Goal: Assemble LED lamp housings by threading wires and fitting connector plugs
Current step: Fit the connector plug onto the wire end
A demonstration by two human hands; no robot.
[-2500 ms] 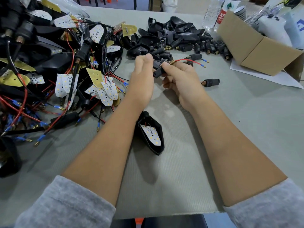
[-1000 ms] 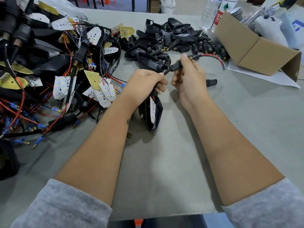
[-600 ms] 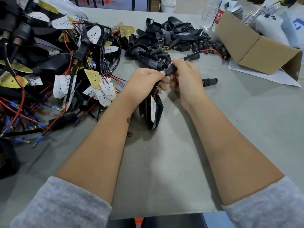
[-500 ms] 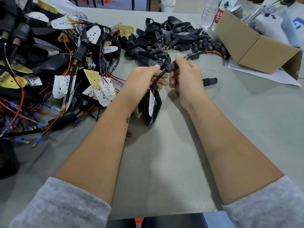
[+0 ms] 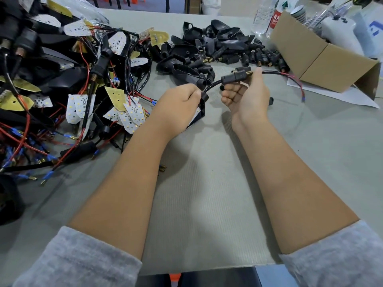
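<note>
Now left hand (image 5: 177, 104) grips the housing (image 5: 200, 112); right hand (image 5: 246, 96) fingers clamp the connector plug (image 5: 233, 78).

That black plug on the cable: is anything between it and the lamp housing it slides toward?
Nothing visible blocks it. The connector plug, pinched by the right hand, sits on the black cable, whose bare stretch runs down to the neck of the lamp housing that the left hand holds.

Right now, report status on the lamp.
Left hand grips housing. Right hand pinches plug on black cable. Nothing in the way.
</note>
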